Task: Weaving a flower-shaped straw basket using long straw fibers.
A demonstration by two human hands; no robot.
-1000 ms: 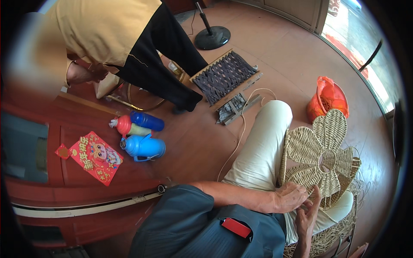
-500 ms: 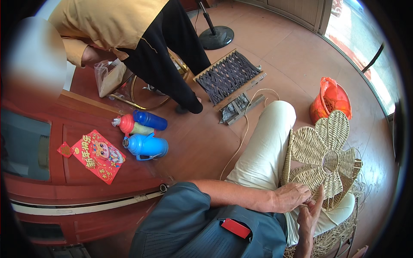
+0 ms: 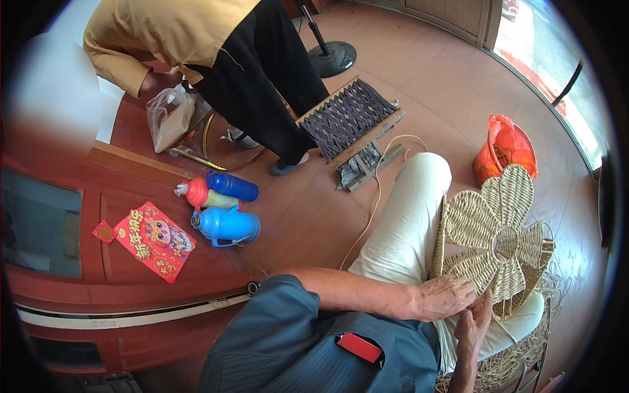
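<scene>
A straw-woven flower piece point(image 3: 474, 225), with broad ribbed petals around an open ring, rests on my lap at the right. Behind it shows a curved woven wall point(image 3: 538, 278) of the same straw. My left hand point(image 3: 447, 297) has its fingers curled closed on the edge of the lower petal. Just below, my right hand point(image 3: 473, 322) is closed too, its fingertips raised against that petal edge and close to my left fingers. Whatever is pinched between the right fingers is hidden.
Loose straw point(image 3: 501, 367) lies heaped beneath my right leg. A red bucket point(image 3: 488, 164) stands beyond the flower. A slatted wooden frame point(image 3: 354, 121) sits on the floor, near a bending co-worker point(image 3: 170, 33). Thermos flasks point(image 3: 226, 226) stand at the left by a red paper decoration point(image 3: 157, 241).
My right index finger, stretched upward before, has folded in against the petal edge. The co-worker's arm and near foot have shifted a little. My left hand stays at the petal.
</scene>
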